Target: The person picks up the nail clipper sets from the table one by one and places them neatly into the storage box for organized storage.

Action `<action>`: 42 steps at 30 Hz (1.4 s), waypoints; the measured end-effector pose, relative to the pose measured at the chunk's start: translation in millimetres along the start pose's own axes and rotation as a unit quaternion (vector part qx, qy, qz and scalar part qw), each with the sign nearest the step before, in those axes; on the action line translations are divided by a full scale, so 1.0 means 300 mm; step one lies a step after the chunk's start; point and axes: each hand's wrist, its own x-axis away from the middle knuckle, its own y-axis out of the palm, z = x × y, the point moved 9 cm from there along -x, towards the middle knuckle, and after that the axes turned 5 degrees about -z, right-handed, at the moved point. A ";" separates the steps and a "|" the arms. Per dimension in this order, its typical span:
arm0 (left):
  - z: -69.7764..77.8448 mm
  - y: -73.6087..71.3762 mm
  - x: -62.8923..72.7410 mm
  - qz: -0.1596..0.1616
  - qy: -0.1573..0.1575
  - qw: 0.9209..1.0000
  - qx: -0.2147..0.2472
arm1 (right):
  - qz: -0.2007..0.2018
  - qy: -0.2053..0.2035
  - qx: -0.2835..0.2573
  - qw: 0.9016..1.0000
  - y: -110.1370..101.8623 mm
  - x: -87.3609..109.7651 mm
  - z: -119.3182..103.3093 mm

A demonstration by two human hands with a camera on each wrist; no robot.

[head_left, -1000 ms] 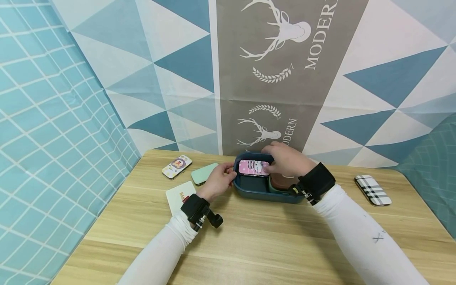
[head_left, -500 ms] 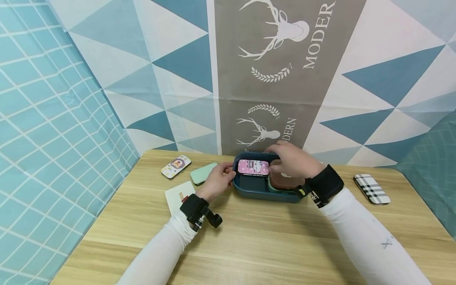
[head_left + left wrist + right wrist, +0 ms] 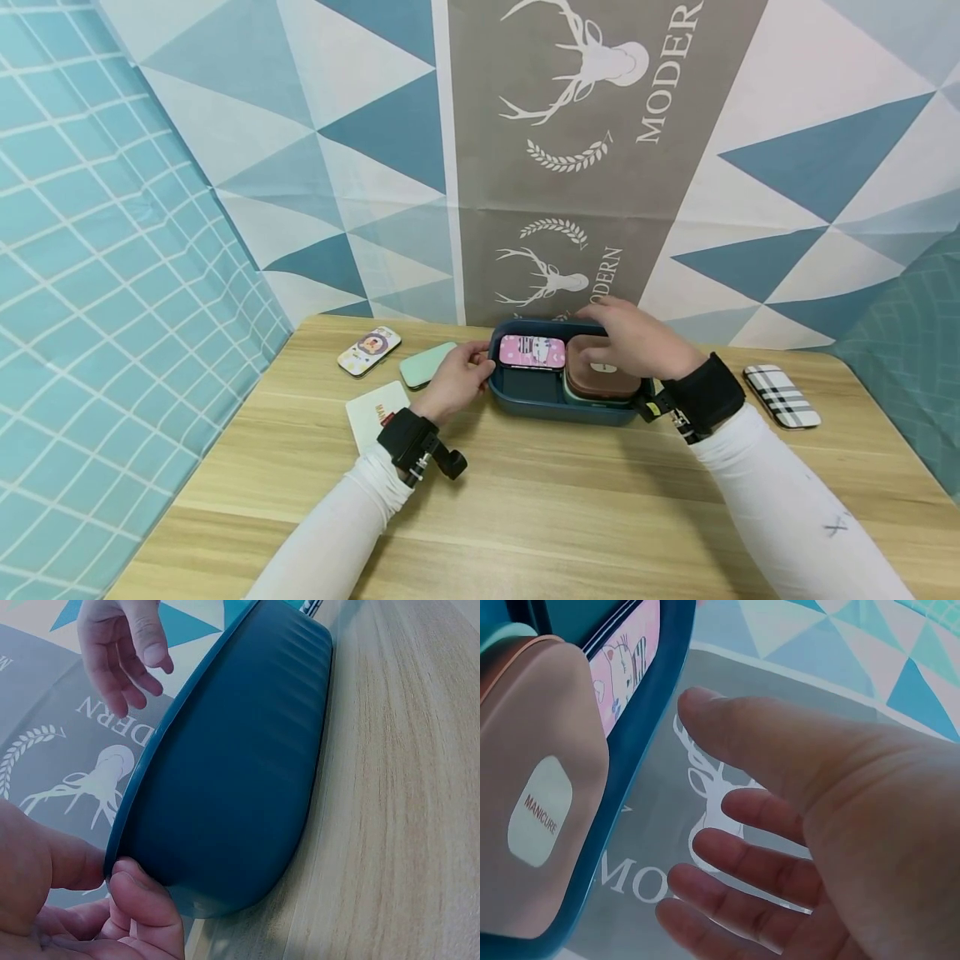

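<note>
Left hand [image 3: 453, 385] pinches tray [image 3: 525, 398] rim; right hand [image 3: 637, 342] seemingly hovers above.

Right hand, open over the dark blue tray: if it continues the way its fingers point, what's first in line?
Probably the patterned backdrop cloth; the right hand points past the dark blue tray's far rim, nothing between, though depth is unclear.

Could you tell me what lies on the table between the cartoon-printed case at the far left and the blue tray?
In the head view, a mint green case lies between the cartoon case and the blue tray.

Five cases [image 3: 532, 351], one tray [image 3: 525, 398], one card [image 3: 372, 408].
</note>
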 end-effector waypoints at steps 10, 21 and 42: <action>0.000 0.003 0.000 -0.002 -0.002 1.000 0.005 | 0.013 0.014 -0.002 1.000 -0.025 0.046 0.035; 0.003 0.000 -0.001 0.000 0.002 1.000 0.001 | 0.039 0.026 -0.006 0.999 -0.049 0.118 0.089; 0.006 0.001 0.000 0.004 -0.003 1.000 -0.001 | 0.091 0.061 0.036 0.993 -0.071 0.315 0.222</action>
